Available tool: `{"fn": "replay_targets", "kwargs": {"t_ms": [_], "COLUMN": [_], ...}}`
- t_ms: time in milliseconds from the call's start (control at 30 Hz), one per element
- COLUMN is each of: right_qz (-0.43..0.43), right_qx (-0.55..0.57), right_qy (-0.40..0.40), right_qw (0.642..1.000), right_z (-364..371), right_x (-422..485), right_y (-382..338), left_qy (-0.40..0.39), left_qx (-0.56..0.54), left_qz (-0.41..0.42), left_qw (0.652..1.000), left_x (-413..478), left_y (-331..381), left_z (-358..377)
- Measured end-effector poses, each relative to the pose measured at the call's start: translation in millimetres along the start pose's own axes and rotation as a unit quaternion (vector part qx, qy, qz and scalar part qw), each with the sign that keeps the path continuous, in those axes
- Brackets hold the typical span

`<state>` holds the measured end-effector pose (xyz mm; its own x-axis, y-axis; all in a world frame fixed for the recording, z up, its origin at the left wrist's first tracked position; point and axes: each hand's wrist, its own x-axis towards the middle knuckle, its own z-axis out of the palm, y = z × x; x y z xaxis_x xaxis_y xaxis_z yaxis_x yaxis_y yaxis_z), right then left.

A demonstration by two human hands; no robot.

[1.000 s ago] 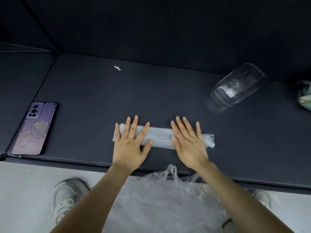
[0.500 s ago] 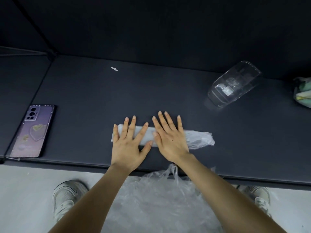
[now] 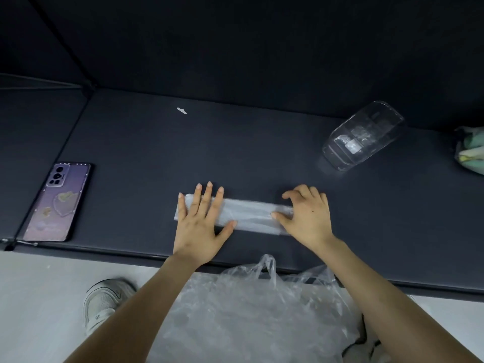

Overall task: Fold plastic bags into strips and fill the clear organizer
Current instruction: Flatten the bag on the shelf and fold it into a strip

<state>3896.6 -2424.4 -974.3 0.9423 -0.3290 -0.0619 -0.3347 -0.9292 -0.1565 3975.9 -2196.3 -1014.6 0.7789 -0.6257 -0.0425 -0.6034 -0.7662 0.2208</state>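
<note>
A translucent plastic bag folded into a flat strip [image 3: 248,214] lies across the dark table near its front edge. My left hand [image 3: 201,218] rests flat on the strip's left end, fingers spread. At the strip's right end my right hand [image 3: 307,216] covers the plastic with its fingers curled and its thumb pressed on the strip. The clear organizer [image 3: 362,134] lies on its side at the back right, apart from both hands.
A purple phone [image 3: 57,203] lies at the table's left edge. A pile of loose plastic bags [image 3: 251,310] sits below the table's front edge, between my arms. A green and white bundle [image 3: 471,150] shows at the far right. A small white scrap [image 3: 181,110] lies near the back.
My right hand slid left to the strip's middle, then back right to its end, where the fingers curled. The left hand stayed flat on the left end.
</note>
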Motion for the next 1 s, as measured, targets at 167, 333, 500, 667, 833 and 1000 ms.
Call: {"fn": "replay_targets", "kwargs": {"t_ms": [167, 333, 500, 667, 833, 1000], "right_qz": [0.0, 0.003, 0.081, 0.22, 0.266, 0.157], "right_qx": [0.035, 0.062, 0.195, 0.471, 0.642, 0.571], "right_qy": [-0.088, -0.083, -0.169, -0.234, -0.217, -0.195], "right_qw": [0.996, 0.995, 0.963, 0.822, 0.685, 0.782], "right_z": [-6.3, -15.1, -26.0, -47.1, -63.2, -49.9], "right_x": [2.6, -3.8, -5.4, -3.5, 4.9, 7.9], "right_y": [-3.2, -10.7, -17.0, -19.4, -5.9, -25.6], "left_qy": [0.074, 0.177, 0.062, 0.107, 0.141, 0.024], "left_qx": [-0.106, -0.125, -0.119, -0.118, -0.254, -0.422], "left_qz": [-0.044, 0.108, 0.142, 0.109, 0.0, -0.161], "left_qw": [0.991, 0.97, 0.981, 0.981, 0.957, 0.892], "left_x": [2.5, -4.3, -5.3, -0.8, 6.2, 9.3], "left_y": [-6.0, 20.3, 48.0, 57.2, 64.5, 64.3], "left_z": [-10.2, -20.6, -5.0, 1.2, -9.8, -28.6]}}
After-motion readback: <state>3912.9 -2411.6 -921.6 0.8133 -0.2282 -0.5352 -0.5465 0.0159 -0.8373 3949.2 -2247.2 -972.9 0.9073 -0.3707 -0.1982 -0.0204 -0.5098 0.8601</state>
